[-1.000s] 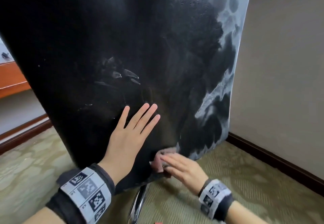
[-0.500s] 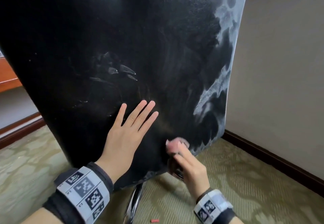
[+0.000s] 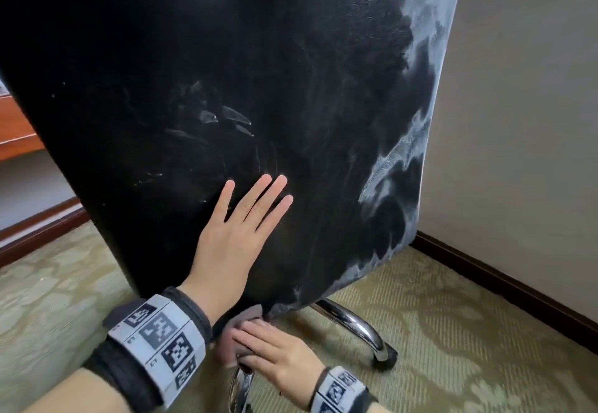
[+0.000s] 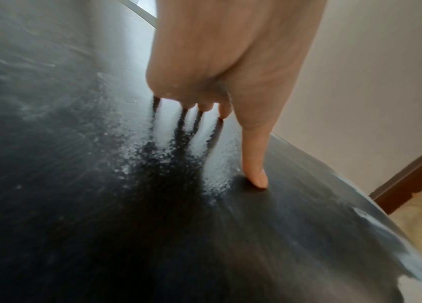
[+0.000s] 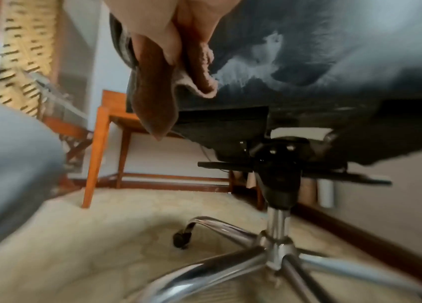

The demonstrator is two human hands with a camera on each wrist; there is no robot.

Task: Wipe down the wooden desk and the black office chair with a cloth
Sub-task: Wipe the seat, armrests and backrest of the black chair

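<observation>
The back of the black office chair fills the head view, tilted, with pale dusty streaks along its right edge. My left hand lies flat on it with straight fingers; the left wrist view shows my left hand pressing the chair back. My right hand holds a pinkish-brown cloth at the chair's bottom edge, just right of my left wrist. In the right wrist view the cloth hangs from my right hand against the chair's lower rim. The wooden desk stands behind the chair.
Chrome base legs with black casters spread under the chair on patterned green carpet. A beige wall with dark skirting board runs close on the right. The gas-lift column and a lever sit under the seat.
My right hand has slid the cloth down and left along the chair's bottom edge, from the lower right part toward my left wrist. The left hand stays flat in place.
</observation>
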